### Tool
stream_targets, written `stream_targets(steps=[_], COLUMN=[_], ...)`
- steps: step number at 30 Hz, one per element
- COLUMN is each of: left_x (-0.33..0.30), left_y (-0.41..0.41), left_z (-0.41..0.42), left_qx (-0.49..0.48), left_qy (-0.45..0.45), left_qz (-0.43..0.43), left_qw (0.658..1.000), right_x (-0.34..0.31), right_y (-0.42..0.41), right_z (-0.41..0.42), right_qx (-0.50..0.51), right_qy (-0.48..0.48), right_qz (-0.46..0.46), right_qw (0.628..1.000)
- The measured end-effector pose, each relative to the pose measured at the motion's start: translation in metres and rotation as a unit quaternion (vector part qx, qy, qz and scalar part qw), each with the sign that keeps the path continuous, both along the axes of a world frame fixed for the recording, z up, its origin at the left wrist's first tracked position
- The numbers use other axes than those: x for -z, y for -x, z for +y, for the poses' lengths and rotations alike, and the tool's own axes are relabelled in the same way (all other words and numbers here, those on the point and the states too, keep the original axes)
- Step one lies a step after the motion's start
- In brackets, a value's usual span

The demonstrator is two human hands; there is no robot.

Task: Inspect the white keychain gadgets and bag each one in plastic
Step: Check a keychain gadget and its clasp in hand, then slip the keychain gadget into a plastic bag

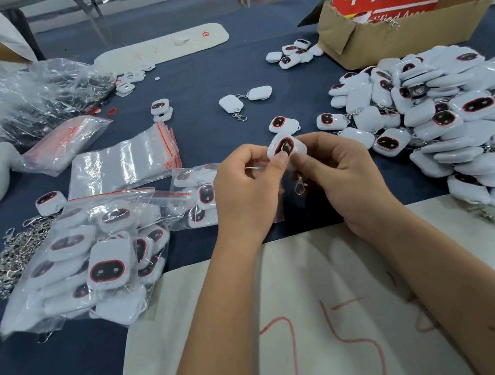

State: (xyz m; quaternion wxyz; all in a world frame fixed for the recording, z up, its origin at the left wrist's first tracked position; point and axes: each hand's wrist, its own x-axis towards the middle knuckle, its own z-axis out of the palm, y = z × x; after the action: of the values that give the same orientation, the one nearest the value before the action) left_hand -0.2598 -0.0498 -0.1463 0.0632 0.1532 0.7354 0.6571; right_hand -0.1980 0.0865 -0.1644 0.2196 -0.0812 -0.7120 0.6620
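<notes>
Both hands pinch one white keychain gadget [286, 146]: left hand [245, 191] thumb on its dark screen, right hand [343, 178] fingers curled behind. Rotate slowly, check every face, clasp [299, 186] dangling below fingers.

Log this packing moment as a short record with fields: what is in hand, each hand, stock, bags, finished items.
in hand: white gadget, dark screen up, clip hanging below
left hand: pinches the gadget, thumb on its screen
right hand: grips the gadget's right side
unbagged stock: heap of gadgets at right
empty bags: zip bags with red strips, left of hands
finished: bagged gadgets at lower left
reject box: cardboard box, red sign
</notes>
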Motion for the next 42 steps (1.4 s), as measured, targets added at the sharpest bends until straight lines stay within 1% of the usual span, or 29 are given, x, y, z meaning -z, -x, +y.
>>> stream_targets(steps=[3, 6, 10, 19, 26, 31, 36, 42], left_x=[0.0010, -0.0002, 0.0007, 0.0009, -0.0006, -0.0027, -0.0009, -0.0020], left_y=[-0.0019, -0.0026, -0.0002, -0.0015, -0.0029, -0.0031, -0.0015, -0.0039], left_z=[0.0018, 0.0020, 0.0001, 0.0004, 0.0009, 0.0009, 0.0005, 0.0018], left_qx=[0.015, 0.011, 0.001, -0.007, -0.008, -0.011, -0.035, -0.037], left_qy=[0.013, 0.000, -0.004, 0.007, -0.020, -0.030, -0.027, -0.030], left_qz=[-0.010, -0.030, -0.048, -0.056, -0.056, -0.056, -0.051, -0.037], left_qw=[1.000, 0.999, 0.999, 0.998, 0.998, 0.998, 0.998, 0.998], right_x=[0.0013, 0.0014, -0.0003, -0.0011, -0.0009, -0.0011, -0.0014, -0.0026], right_y=[0.0012, 0.0013, 0.0003, 0.0000, -0.0006, -0.0011, -0.0018, -0.0018], right_z=[0.0040, 0.0044, 0.0020, 0.0006, 0.0017, 0.0000, -0.0013, -0.0017], right_qx=[0.035, 0.030, 0.015, 0.027, 0.025, -0.003, -0.021, -0.013], right_qy=[0.061, 0.065, 0.039, -0.005, 0.002, -0.026, -0.038, -0.013], right_qz=[0.000, -0.005, -0.007, -0.021, -0.009, -0.008, -0.006, -0.007], right_qw=[0.998, 0.997, 0.999, 0.999, 1.000, 1.000, 0.999, 1.000])
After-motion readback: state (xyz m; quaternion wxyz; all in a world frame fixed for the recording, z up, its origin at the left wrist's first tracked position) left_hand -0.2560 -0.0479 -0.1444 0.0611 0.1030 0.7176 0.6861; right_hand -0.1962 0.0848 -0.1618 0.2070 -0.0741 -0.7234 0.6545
